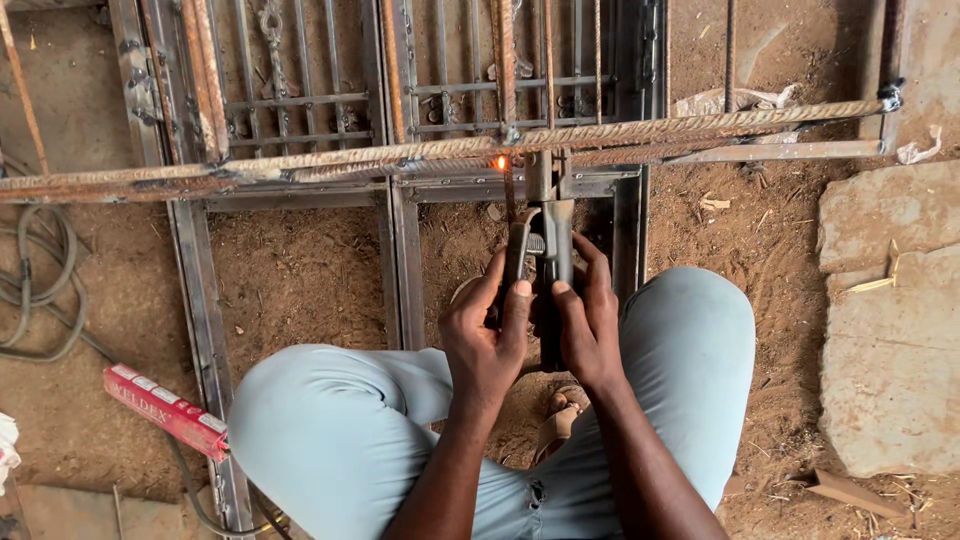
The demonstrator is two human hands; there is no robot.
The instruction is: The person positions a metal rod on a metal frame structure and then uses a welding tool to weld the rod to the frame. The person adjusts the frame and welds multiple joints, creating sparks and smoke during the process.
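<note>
Both hands, left hand (487,335) and right hand (588,322), grip clamped on welding electrode holder (543,255); its rod tip glows orange (501,162) against rusty rebar (450,152) over metal gate frame (405,260), red electrode box (165,410) on dirt

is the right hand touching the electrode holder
Touching: the head view shows the right hand with fingers wrapped around the dark electrode holder, no gap; the left hand grips it too.

Electrode holder (545,255): grip hidden under left hand (487,340) and right hand (590,325). Grey cable (45,290) runs off the left edge. Red box (165,410) passes partly behind the near knee. Metal gate frame (400,190) cut off at far edge. Sandal (558,420) mostly hidden between the legs.
</note>
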